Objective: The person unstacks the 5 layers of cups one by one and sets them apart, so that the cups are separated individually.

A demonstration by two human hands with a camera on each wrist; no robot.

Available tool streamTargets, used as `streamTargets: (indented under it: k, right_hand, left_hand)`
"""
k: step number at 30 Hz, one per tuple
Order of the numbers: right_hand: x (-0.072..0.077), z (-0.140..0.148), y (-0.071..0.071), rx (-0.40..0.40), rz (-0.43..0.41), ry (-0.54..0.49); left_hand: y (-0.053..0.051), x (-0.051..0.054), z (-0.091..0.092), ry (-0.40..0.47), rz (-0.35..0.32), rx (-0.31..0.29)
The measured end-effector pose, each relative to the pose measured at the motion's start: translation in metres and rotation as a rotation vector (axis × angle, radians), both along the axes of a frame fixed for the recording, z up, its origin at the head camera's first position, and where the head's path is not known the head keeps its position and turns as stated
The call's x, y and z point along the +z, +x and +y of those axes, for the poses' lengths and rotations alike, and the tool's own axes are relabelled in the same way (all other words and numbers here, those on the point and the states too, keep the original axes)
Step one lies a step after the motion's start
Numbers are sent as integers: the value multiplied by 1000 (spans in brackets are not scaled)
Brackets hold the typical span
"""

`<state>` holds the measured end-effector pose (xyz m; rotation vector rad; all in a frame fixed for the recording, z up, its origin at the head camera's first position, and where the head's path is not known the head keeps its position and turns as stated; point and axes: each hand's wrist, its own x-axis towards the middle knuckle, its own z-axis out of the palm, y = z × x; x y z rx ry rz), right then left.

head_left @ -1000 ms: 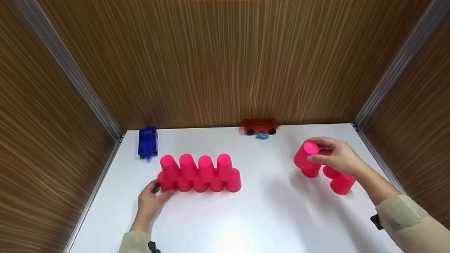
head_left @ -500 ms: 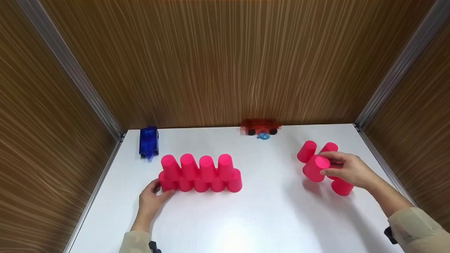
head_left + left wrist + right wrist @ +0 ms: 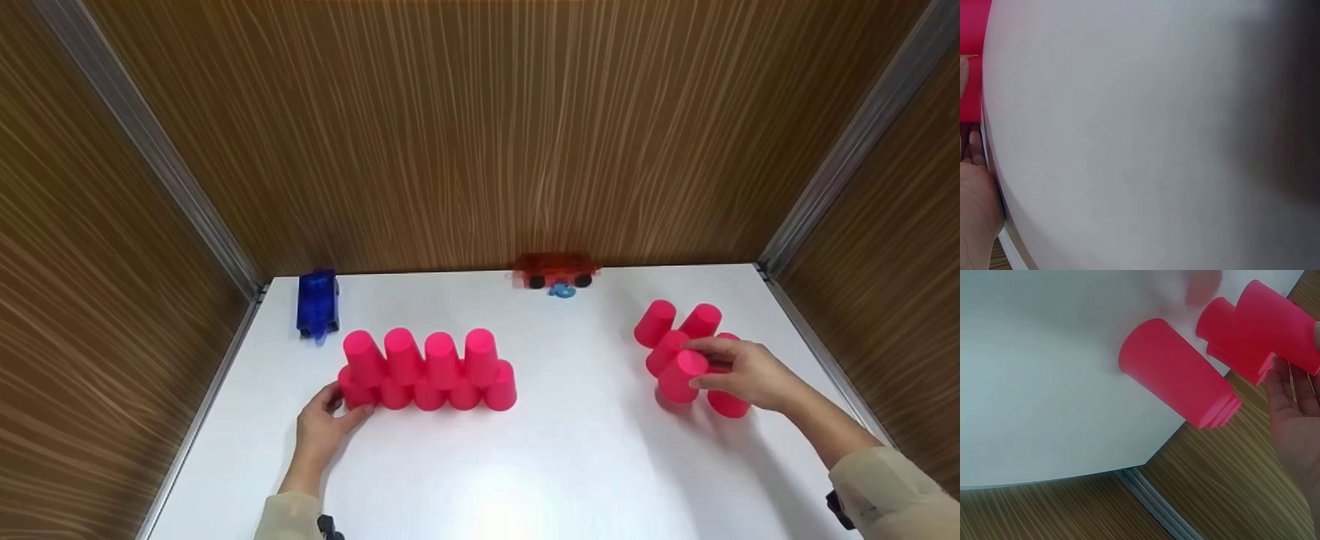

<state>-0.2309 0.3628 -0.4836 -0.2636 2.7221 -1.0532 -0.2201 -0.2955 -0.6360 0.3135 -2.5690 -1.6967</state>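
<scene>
In the head view, upside-down pink cups stand in two tiers: a lower row and an upper row of several cups resting on it. My left hand holds the leftmost lower cup, thumb in front and fingers at its far side; the left wrist view catches only the edge of this. At the right, my right hand grips another upside-down pink cup between thumb and fingers. It hangs above the table, its shadow below, among several more pink cups, partly hidden by the hand.
A blue toy car sits at the back left of the white table. Against the back wall are a red toy vehicle and a small light-blue piece. Wood-grain panels enclose the back and sides.
My right hand has brought its pink cup nearer to me and a little to the right, uncovering the cups behind. The left hand and the two-tier stack look unmoved.
</scene>
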Motion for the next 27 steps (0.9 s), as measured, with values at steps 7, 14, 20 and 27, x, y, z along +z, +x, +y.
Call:
streamTargets:
  k: [7, 14, 20, 27]
  right_hand:
    - [-8, 1, -2, 3, -18, 13]
    - [-13, 0, -2, 15, -17, 31]
    - [-14, -2, -3, 13, -22, 40]
    - [-17, -2, -2, 29, -2, 53]
  left_hand:
    - [0, 0, -1, 8, 2, -10]
    - [0, 0, -1, 2, 0, -7]
    - [0, 2, -1, -10, -1, -8]
    - [1, 1, -1, -10, -9, -9]
